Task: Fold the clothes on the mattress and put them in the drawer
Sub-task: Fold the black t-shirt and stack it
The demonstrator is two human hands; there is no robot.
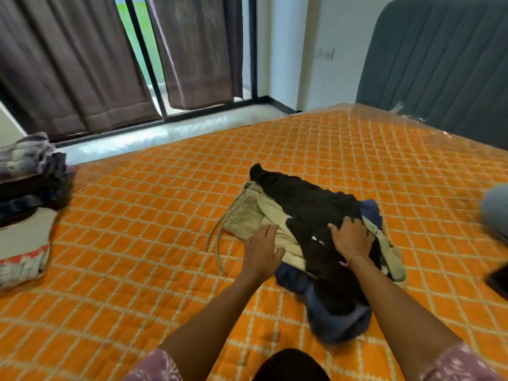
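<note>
Both hands on a heap of clothes on an orange quilted mattress.

The mattress [154,210] has a diamond-stitched cover; brown curtains [82,64] and a grey padded headboard [439,64] stand behind. The clothes [308,215], black, beige and navy, lie crumpled mid-bed. The left hand [261,251] rests flat on beige cloth, fingers straight; the right hand [351,237] presses on black fabric, fingers spread. A folded stack [30,177] sits far left.
</note>
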